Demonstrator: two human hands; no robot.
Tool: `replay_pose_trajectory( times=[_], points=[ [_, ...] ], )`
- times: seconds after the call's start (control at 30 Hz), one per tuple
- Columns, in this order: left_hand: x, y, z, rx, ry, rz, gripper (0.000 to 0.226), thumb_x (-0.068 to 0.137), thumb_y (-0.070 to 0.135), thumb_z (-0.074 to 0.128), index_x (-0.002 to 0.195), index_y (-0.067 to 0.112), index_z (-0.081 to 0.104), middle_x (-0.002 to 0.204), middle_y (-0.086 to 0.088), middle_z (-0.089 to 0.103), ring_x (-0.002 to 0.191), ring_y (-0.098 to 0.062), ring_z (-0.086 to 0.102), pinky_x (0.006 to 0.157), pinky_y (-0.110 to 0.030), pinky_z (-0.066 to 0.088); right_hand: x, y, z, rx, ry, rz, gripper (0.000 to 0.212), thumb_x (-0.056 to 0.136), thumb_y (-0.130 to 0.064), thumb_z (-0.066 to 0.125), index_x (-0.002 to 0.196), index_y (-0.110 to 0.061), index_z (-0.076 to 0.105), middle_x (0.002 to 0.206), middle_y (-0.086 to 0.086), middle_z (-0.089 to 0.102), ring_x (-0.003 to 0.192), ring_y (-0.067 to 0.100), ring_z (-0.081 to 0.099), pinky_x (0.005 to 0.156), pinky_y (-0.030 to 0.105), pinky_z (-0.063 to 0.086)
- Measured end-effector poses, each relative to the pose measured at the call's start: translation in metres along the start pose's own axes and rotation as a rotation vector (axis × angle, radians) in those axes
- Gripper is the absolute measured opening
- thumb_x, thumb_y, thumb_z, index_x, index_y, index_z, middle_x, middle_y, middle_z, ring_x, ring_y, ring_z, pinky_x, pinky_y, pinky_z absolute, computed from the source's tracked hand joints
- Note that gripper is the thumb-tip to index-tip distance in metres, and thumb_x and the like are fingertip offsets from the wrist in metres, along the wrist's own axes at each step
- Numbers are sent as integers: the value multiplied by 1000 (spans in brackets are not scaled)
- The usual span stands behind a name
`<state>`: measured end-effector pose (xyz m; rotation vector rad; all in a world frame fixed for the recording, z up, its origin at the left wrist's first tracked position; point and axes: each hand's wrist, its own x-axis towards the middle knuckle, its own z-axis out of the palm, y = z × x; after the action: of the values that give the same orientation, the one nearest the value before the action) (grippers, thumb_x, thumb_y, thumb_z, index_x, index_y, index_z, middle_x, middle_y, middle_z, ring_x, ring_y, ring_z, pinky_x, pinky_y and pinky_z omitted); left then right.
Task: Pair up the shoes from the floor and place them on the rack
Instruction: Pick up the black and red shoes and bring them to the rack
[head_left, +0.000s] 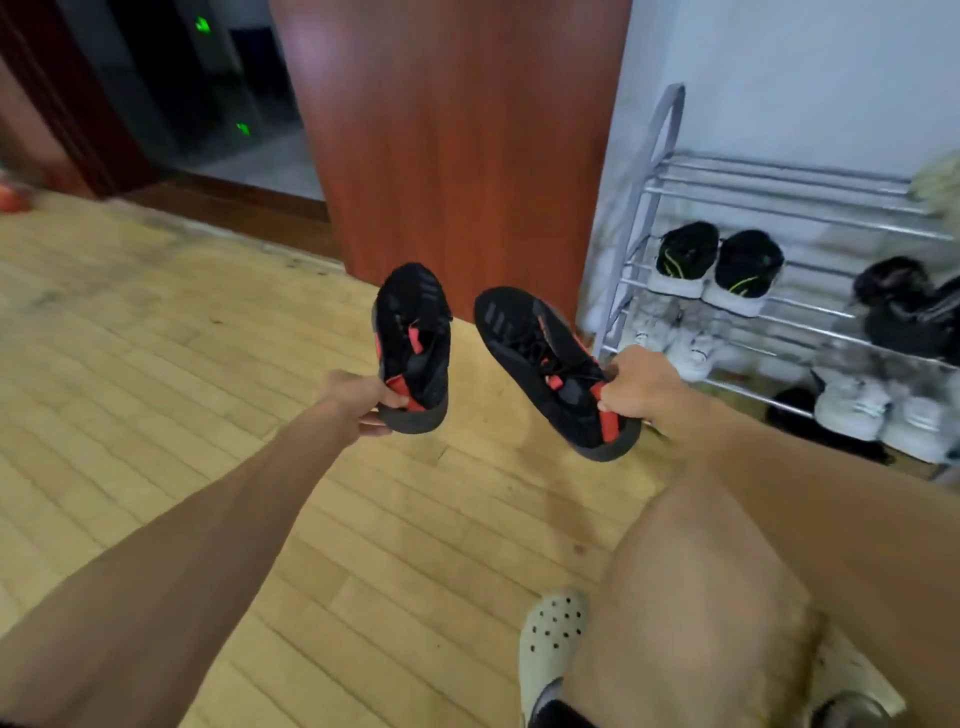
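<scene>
I hold two matching black sneakers with red accents above the wooden floor. My left hand (363, 400) grips the heel of the left black-and-red sneaker (413, 332), toe pointing away. My right hand (636, 387) grips the heel collar of the right black-and-red sneaker (540, 353), toe angled up-left. The two shoes hang apart, side by side. The metal shoe rack (779, 208) stands at the right against the white wall, close to my right hand.
The rack holds black shoes with white soles (719, 265), white sneakers (685, 338), dark shoes (909, 312) and more white shoes (883, 410). A red-brown wooden door (457, 135) stands open behind. My knee (711, 571) and a white clog (550, 639) are at bottom right.
</scene>
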<state>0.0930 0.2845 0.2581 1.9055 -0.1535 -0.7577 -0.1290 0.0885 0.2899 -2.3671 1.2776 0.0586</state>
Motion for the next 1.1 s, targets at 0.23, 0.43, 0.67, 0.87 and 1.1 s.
replay_pose_trajectory(
  times=[0.23, 0.43, 0.67, 0.87, 1.1],
  points=[
    [-17, 119, 91, 9, -135, 202, 14, 76, -6, 70, 75, 4, 61, 78, -10, 64, 67, -22, 61, 58, -33, 52, 13, 66, -93, 288, 261, 60, 16, 76, -13, 67, 87, -1, 71, 85, 15, 68, 92, 32, 65, 68, 30, 45],
    [-35, 204, 182, -59, -202, 292, 15, 72, -10, 73, 71, -2, 61, 74, -15, 65, 63, -27, 63, 62, -41, 57, 34, 128, -170, 662, 383, 155, 11, 81, -12, 71, 88, -3, 71, 97, 16, 73, 92, 33, 68, 88, 50, 55],
    [-20, 274, 276, -24, -332, 286, 16, 77, -16, 64, 73, -2, 57, 77, -16, 64, 67, -28, 64, 52, -38, 51, 83, 172, -220, 1012, 389, 224, 10, 86, 2, 65, 95, 1, 67, 91, 11, 71, 91, 29, 69, 81, 49, 58],
    [18, 310, 333, 1, -351, 287, 14, 81, -14, 62, 77, -2, 55, 75, -13, 61, 63, -27, 61, 48, -36, 50, 140, 184, -241, 1077, 335, 250, 6, 87, 3, 64, 92, 3, 66, 91, 13, 72, 90, 29, 69, 77, 46, 59],
    [41, 314, 370, 66, -384, 306, 9, 90, -2, 58, 82, 1, 55, 80, -10, 60, 67, -24, 61, 54, -34, 50, 183, 175, -235, 1173, 313, 281, 12, 90, -2, 61, 102, -1, 62, 96, 12, 71, 83, 25, 69, 51, 35, 57]
  ],
)
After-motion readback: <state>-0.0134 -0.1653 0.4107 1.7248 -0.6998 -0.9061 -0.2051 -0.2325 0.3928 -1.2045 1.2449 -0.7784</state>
